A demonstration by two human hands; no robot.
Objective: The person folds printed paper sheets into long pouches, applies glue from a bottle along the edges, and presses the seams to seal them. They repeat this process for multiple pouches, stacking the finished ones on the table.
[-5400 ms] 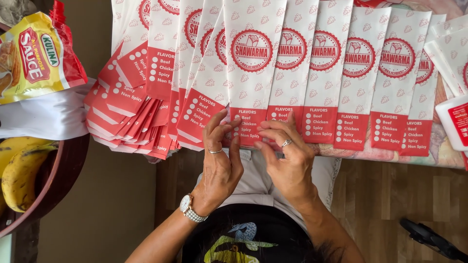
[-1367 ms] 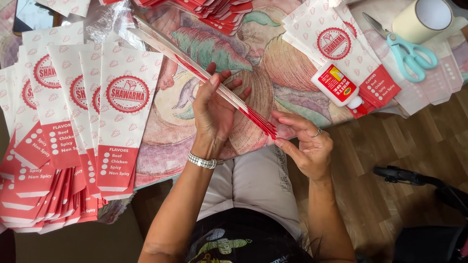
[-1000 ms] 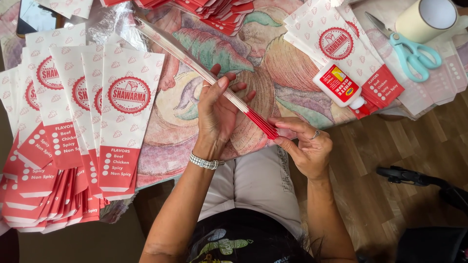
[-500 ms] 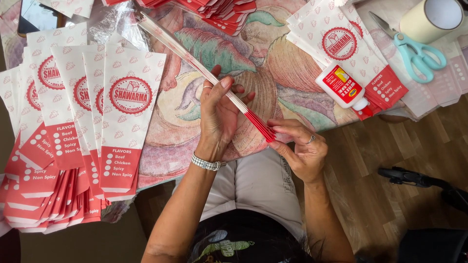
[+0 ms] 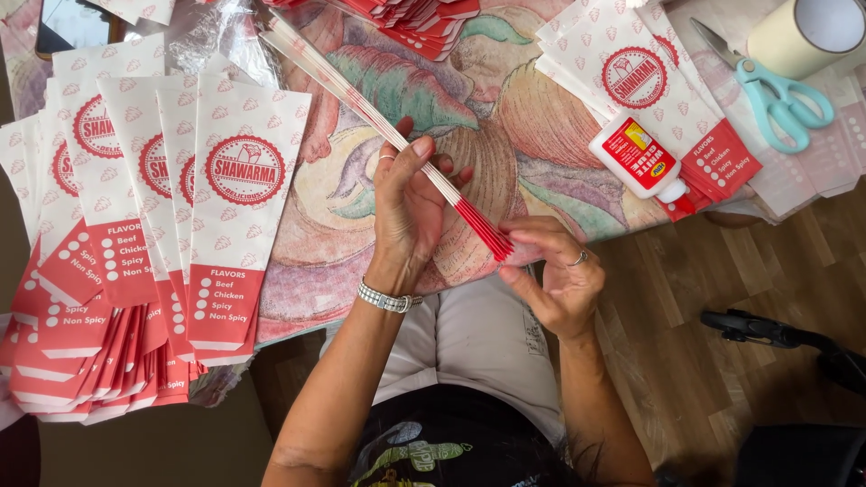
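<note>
I hold a thin stack of flat red-and-white paper bags [image 5: 361,101] on edge above the table; it slants from the upper left down to my hands. My left hand [image 5: 408,215], with a ring and a silver watch at the wrist, wraps around the middle of the stack. My right hand [image 5: 552,271], also ringed, pinches the red lower end of the stack between fingers and thumb. To the left, a fanned row of the same printed bags [image 5: 153,225] lies face up on the table.
A white glue bottle with a red label [image 5: 639,160] lies on another pile of bags [image 5: 649,90] at the right. Teal-handled scissors [image 5: 778,90] and a roll of tape [image 5: 805,34] sit far right. More bags [image 5: 415,16] are at the top. The tablecloth [image 5: 397,81] is painted.
About five seconds ago both hands pressed a bag flat in the fanned row. Since then they have lifted a stack on edge, and my right hand has slid slightly along its red end.
</note>
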